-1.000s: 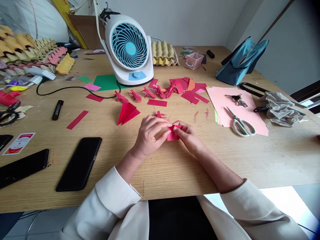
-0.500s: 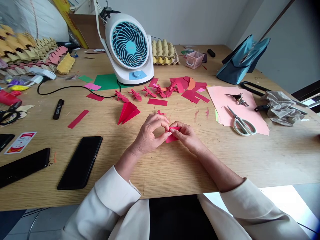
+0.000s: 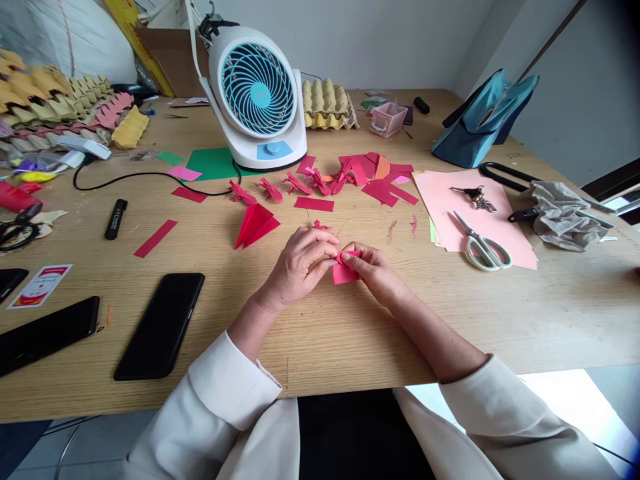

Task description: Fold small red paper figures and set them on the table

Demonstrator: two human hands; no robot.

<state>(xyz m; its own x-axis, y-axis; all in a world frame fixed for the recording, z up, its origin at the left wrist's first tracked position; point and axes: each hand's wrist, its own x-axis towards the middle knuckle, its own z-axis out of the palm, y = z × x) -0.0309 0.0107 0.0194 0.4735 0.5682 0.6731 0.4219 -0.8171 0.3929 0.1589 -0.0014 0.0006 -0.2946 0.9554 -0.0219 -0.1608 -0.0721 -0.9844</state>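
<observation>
A small piece of red paper (image 3: 345, 273) hangs between my two hands, just above the wooden table. My right hand (image 3: 377, 272) pinches its upper right part between thumb and fingers. At its upper left edge, my left hand (image 3: 303, 265) has thumb and fingertips closed on the paper. Right behind my left fingers lies a small red folded paper piece (image 3: 320, 225), partly hidden. A larger folded red paper shape (image 3: 256, 225) rests to the left of it. Farther back are several small folded red paper figures (image 3: 271, 190) in a row.
Red paper scraps (image 3: 380, 190) lie behind my hands, near a white fan (image 3: 270, 143). Scissors (image 3: 484, 243) and keys (image 3: 477, 198) rest on pink sheets (image 3: 435, 200) at right. At left are a black marker (image 3: 116, 219), a red strip (image 3: 155, 239) and a phone (image 3: 160, 327).
The red paper has turned so that more of its lower part shows below my fingers. My left thumb has moved slightly up and left, narrowing the gap to its fingers.
</observation>
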